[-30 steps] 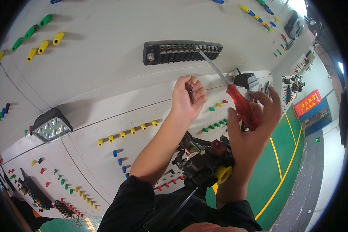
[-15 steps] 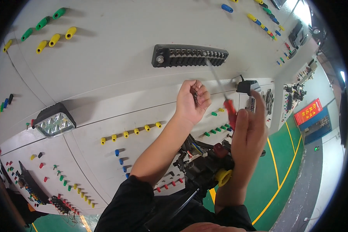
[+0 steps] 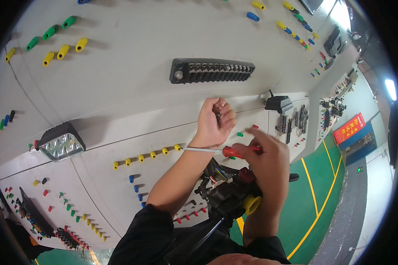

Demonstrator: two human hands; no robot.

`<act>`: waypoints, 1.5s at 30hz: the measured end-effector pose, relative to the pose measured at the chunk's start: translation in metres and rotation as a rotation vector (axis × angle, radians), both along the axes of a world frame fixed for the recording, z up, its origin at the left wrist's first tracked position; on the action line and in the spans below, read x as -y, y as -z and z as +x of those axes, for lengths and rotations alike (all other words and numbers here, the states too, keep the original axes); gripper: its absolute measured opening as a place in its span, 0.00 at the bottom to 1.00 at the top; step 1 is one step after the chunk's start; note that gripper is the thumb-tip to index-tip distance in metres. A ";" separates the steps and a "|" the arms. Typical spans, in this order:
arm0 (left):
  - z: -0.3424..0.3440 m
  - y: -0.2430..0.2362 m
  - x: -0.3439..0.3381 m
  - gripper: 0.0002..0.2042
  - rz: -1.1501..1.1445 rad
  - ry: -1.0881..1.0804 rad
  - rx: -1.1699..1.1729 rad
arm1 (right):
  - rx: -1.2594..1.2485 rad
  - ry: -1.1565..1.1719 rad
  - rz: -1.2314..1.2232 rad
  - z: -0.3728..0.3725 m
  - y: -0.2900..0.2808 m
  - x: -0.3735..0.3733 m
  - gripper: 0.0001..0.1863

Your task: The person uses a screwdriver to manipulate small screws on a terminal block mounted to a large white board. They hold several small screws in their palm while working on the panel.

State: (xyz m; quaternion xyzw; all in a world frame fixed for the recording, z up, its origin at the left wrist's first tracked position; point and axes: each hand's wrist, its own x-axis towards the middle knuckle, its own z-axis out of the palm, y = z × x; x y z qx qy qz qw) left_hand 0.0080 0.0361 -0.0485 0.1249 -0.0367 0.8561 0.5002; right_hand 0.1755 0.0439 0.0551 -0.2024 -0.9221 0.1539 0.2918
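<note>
My left hand (image 3: 214,123) is raised palm up with its fingers curled around small dark metal pieces (image 3: 218,116), which look like screws. Their number is hidden. In my right hand (image 3: 270,158) is a screwdriver (image 3: 231,152) with a red handle. Its long metal shaft points left, in front of my left wrist. Above both hands, a long black terminal block (image 3: 212,73) is fixed to the sloping grey panel (image 3: 132,48). A row of metal contacts shows along it, and a bolt head sits at its left end. Neither hand touches the block.
Below my hands is a black switch assembly (image 3: 227,194) with wires and a yellow ring. A square lamp (image 3: 62,142) juts out at left, another black lamp (image 3: 278,104) at right. Coloured sockets stud the panels. Green floor (image 3: 311,198) with yellow lines lies at right.
The screwdriver tip has come away from the terminal block. My right hand has lowered and turned, swinging the shaft from pointing up to pointing left. My left hand stays curled.
</note>
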 end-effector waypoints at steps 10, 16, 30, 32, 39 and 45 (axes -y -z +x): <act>0.000 -0.008 0.006 0.10 -0.046 -0.031 0.034 | -0.477 -0.068 -0.204 0.003 0.003 -0.011 0.06; 0.000 -0.011 0.007 0.10 -0.065 -0.051 0.035 | -0.957 0.002 -0.289 0.005 0.002 -0.021 0.04; -0.001 -0.013 0.011 0.09 -0.088 -0.058 0.058 | -0.797 -0.083 -0.059 -0.003 0.007 -0.017 0.11; -0.003 -0.011 0.011 0.09 -0.055 -0.048 0.050 | -0.788 -0.107 -0.080 -0.004 0.006 -0.014 0.11; -0.002 -0.013 0.010 0.09 -0.092 -0.038 0.073 | -0.744 -0.107 -0.046 -0.006 0.005 -0.013 0.11; -0.004 -0.011 0.011 0.09 -0.056 -0.049 0.034 | -0.759 -0.121 -0.067 -0.008 0.005 -0.014 0.11</act>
